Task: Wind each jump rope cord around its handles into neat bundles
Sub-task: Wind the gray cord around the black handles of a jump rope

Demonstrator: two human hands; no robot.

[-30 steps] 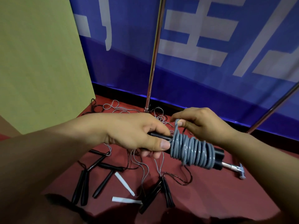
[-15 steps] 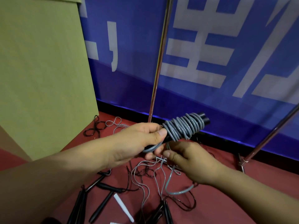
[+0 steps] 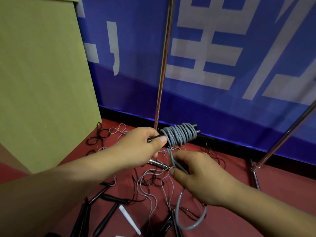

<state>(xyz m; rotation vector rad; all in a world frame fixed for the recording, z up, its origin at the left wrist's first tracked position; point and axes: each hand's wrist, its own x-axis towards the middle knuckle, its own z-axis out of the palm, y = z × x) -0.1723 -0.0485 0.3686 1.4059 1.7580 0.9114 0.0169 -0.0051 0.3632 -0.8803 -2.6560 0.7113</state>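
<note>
While the left hand grips the bare near end of the paired black plastic handles, thumb pressed on top, the bundle is held in the air above the red floor, its long axis running up and away to the right. Thick grey rubbery cord sits on those handles in close, ridged coils. From the coil end nearest the thumb the cord drops straight down to the right hand, which lies below and just nearer the camera and pinches the strand between thumb and curled fingers. Beyond that pinch the loose tail hangs in a springy loop. The next turn likely means carrying the strand up and over the handles beside the last coil. Thin grey and dark cords with slim black handles lie tangled on the floor, before a blue printed banner and a chrome pole.
</note>
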